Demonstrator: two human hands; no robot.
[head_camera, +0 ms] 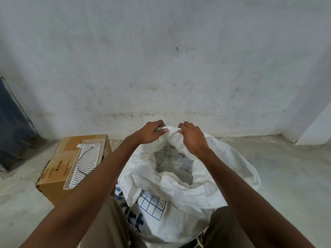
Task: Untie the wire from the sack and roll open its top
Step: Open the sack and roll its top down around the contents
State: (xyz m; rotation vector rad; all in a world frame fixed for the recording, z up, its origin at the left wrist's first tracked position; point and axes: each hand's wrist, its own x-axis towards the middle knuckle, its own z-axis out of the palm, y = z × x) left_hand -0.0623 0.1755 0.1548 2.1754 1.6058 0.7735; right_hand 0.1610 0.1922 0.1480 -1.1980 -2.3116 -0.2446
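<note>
A white woven sack (179, 203) with blue print stands between my knees, its mouth gaping. Clear plastic packets (174, 162) show inside it. My left hand (152, 132) pinches the far rim of the sack from the left. My right hand (192, 138) grips the same far rim just to the right, fingers curled over the cloth. A thin black wire (82, 161) lies loose on a white ribbed tray (85, 163), away from the sack.
A cardboard box (52, 178) sits on the concrete floor to my left and carries the tray. A stained white wall (161, 68) rises just behind the sack. Something dark blue (12, 122) leans at the far left.
</note>
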